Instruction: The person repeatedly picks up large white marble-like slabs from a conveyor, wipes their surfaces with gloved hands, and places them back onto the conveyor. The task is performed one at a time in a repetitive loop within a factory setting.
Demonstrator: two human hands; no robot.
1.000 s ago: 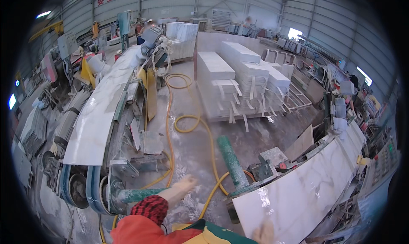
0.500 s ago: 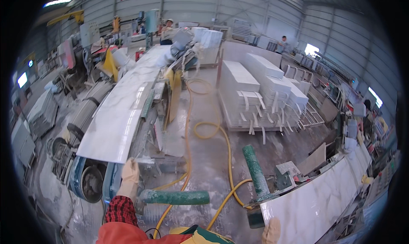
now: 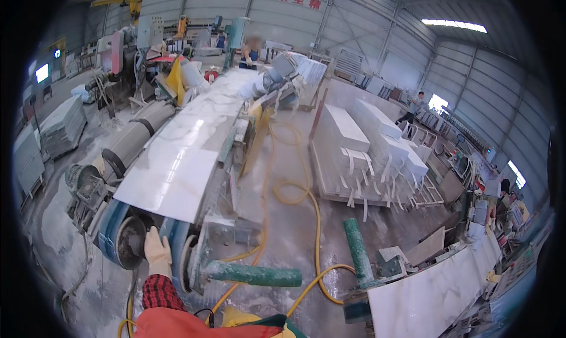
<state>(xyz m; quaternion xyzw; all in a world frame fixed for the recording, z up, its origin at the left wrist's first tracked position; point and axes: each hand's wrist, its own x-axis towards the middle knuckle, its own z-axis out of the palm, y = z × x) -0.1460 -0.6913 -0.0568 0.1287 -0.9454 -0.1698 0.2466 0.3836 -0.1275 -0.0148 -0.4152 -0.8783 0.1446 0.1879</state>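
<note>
My left hand (image 3: 157, 252), in a pale glove below a red-and-black checked cuff, reaches up with its fingers stretched out. It holds nothing that I can see. It is just below the near edge of a long white stone slab (image 3: 177, 167), which lies on a belt conveyor. Beside the hand are the conveyor's round pulley (image 3: 131, 242) and a blue belt (image 3: 110, 229); whether it touches either, I cannot tell. My right hand is out of view. Another white slab (image 3: 421, 294) with faint veins lies on the machine at the lower right.
Two green posts (image 3: 253, 274) (image 3: 358, 249) stick out between the machines. A yellow hose (image 3: 318, 243) loops over the wet floor. White stone strips (image 3: 348, 131) are stacked on a pallet beyond. A person (image 3: 252, 52) stands behind the far conveyor end, another (image 3: 413, 105) farther right.
My left hand has left the slab's near right corner and moved left, its fingers now stretched out. My right hand, earlier by the right slab's edge, has dropped out of view. The whole view has shifted.
</note>
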